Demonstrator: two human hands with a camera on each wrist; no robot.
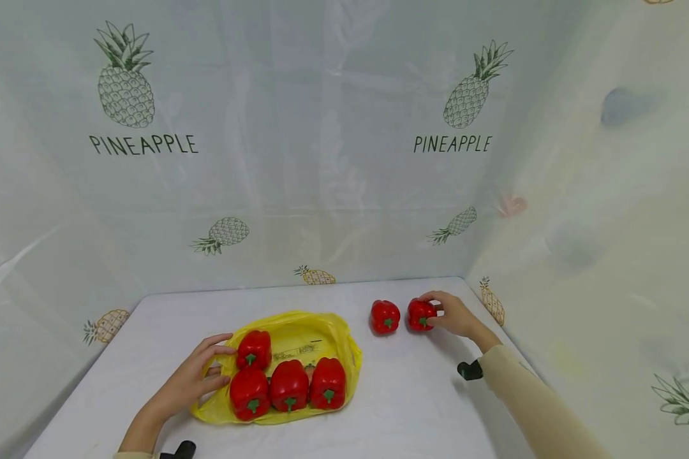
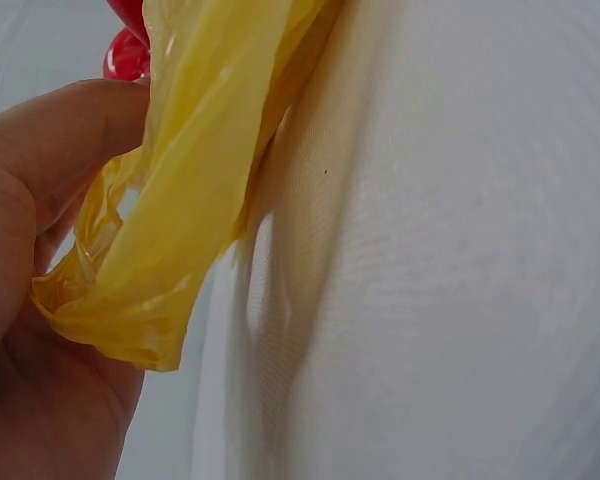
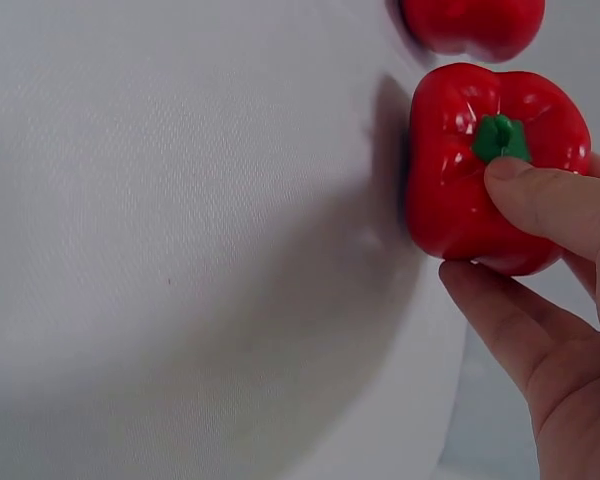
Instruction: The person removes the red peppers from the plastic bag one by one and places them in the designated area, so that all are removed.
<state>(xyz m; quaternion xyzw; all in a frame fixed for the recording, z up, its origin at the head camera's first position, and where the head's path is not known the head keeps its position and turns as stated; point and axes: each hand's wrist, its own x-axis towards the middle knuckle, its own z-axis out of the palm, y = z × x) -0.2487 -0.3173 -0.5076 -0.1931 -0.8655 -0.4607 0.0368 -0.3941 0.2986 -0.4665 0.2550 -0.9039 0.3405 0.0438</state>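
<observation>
A yellow plastic bag [image 1: 353,357] lies spread on the table with its mouth wide. Several red bell peppers, such as the front middle pepper [image 1: 289,385], sit in it, along its front and left side. At the bag's left edge, my left hand [image 1: 186,382] holds the thin plastic [image 2: 195,200] between thumb and fingers, its fingertips beside the upper left pepper [image 1: 254,349]. Far to the right, my right hand [image 1: 456,315] grips a red bell pepper [image 3: 450,190]: the thumb presses near its green stem, other fingers lie along its side. The pepper still stands at table level.
Another red bell pepper [image 1: 385,317] stands just left of the gripped one. The white table [image 1: 413,395] ends at a pineapple-printed curtain [image 1: 333,159] behind and at the right. A dark strap piece [image 1: 469,370] is on the right wrist.
</observation>
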